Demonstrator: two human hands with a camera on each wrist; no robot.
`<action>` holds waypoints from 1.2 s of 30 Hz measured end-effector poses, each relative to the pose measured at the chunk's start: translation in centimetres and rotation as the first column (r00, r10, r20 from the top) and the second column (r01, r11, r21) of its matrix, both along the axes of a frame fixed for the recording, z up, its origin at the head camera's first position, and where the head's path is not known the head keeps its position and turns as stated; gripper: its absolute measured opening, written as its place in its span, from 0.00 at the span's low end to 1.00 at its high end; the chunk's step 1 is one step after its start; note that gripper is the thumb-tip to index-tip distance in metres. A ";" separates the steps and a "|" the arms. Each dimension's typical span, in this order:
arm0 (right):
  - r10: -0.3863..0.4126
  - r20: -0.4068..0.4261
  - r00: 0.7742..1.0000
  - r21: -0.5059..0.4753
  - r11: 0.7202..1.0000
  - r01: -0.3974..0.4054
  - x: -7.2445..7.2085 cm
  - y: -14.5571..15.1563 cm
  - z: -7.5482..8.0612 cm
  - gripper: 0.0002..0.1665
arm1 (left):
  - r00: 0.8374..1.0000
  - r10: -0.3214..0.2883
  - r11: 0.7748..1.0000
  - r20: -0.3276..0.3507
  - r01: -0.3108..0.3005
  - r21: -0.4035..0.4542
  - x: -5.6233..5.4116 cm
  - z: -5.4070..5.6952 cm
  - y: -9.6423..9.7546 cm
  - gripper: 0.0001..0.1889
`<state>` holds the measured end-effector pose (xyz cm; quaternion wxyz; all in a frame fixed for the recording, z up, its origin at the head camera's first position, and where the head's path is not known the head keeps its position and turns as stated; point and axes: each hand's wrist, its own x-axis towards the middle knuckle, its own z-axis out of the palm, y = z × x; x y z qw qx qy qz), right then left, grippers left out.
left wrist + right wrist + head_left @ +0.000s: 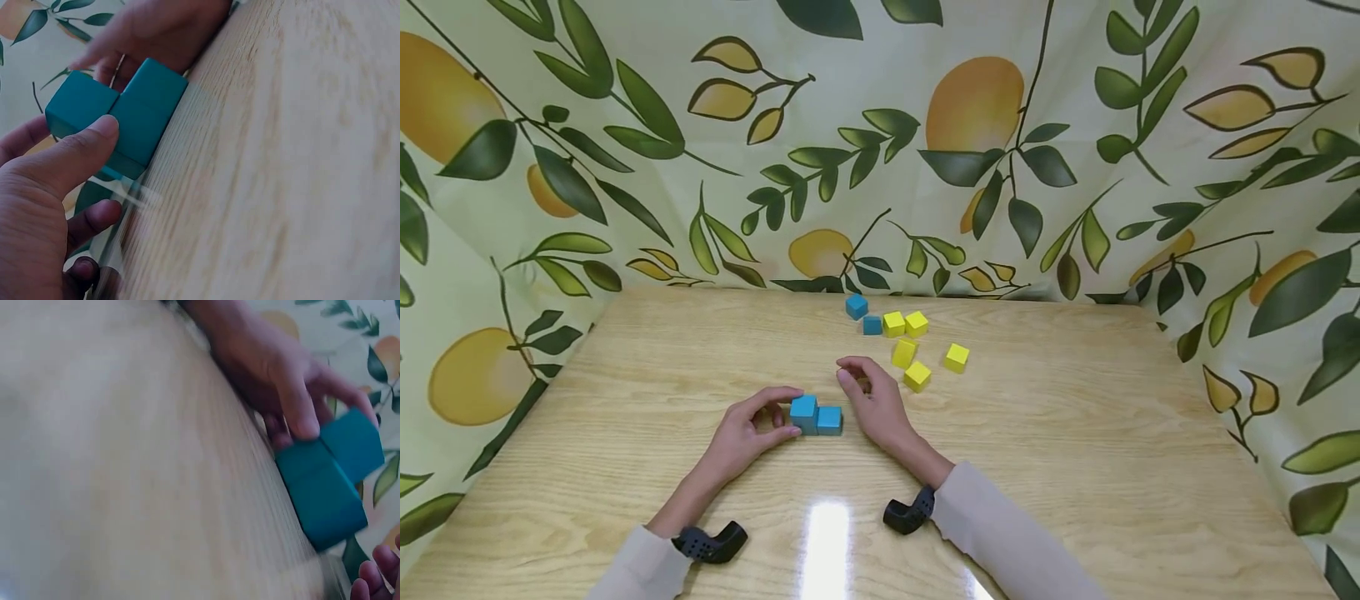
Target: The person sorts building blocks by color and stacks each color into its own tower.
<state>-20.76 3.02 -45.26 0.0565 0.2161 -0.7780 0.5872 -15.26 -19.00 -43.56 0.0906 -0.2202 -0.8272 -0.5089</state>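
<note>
My left hand (748, 433) pinches a blue cube (803, 408) between thumb and fingers. In the left wrist view that upper cube (81, 97) sits on a lower row of blue blocks (150, 103), which reaches out to one side along the tabletop. The side block (830, 420) stands right against the stack. My right hand (880, 408) hovers just right of the blocks, its fingers loosely bent, holding nothing. The right wrist view shows only its fingertips (378, 575) at the lower right corner, apart from the blue blocks (325, 503).
Several yellow cubes (917, 377) lie scattered beyond my right hand. Two more blue cubes (857, 307) are near the back edge of the wooden table (1075, 433). A patterned cloth (880, 75) with leaves and fruit hangs behind and at the sides.
</note>
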 end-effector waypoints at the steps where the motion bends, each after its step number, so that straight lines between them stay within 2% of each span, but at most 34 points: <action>1: -0.030 0.002 1.000 -0.001 1.000 0.030 -0.3 -0.1 0.0 0.20 | 1.000 -0.001 1.000 0.000 0.001 -0.002 -0.1 -0.4 -0.2 0.24; 4: -0.090 0.000 0.996 -0.010 0.996 0.090 -1.4 -0.3 0.0 0.21 | 1.000 -0.001 1.000 0.013 0.001 -0.009 -0.6 -1.5 -0.8 0.25; 7: -0.121 0.003 0.993 -0.024 0.992 0.121 -2.3 -0.4 0.1 0.21 | 0.999 -0.016 1.000 0.031 0.016 -0.002 -0.9 -1.8 -1.0 0.25; 10: -0.101 0.014 0.995 -0.019 0.995 0.101 -3.1 -0.5 0.0 0.23 | 0.998 -0.026 0.999 0.049 0.025 0.020 -1.0 -1.9 -1.1 0.25; 15: -0.079 0.062 0.995 0.043 0.996 0.077 -4.0 -0.8 -0.1 0.29 | 0.999 -0.018 0.999 0.049 0.017 0.037 -0.7 -1.9 -1.1 0.25; 19: -0.119 0.100 0.988 0.075 0.991 0.112 -4.5 -0.8 0.1 0.30 | 0.999 -0.025 0.999 0.045 0.023 0.037 0.0 -0.3 -0.3 0.24; 22: -0.134 0.099 0.986 0.079 0.989 0.126 -4.8 -0.9 0.1 0.30 | 0.999 -0.026 0.999 0.043 0.024 0.038 0.5 1.0 0.3 0.24; 31: -0.207 0.082 0.975 0.123 0.973 0.196 -5.4 -1.1 0.0 0.33 | 0.999 -0.038 0.998 0.033 0.036 0.043 0.3 0.8 0.4 0.23; 36: -0.175 0.049 0.983 0.137 0.976 0.167 -5.8 -1.3 -0.1 0.34 | 0.999 -0.025 0.999 0.046 0.023 0.030 0.2 1.1 0.2 0.23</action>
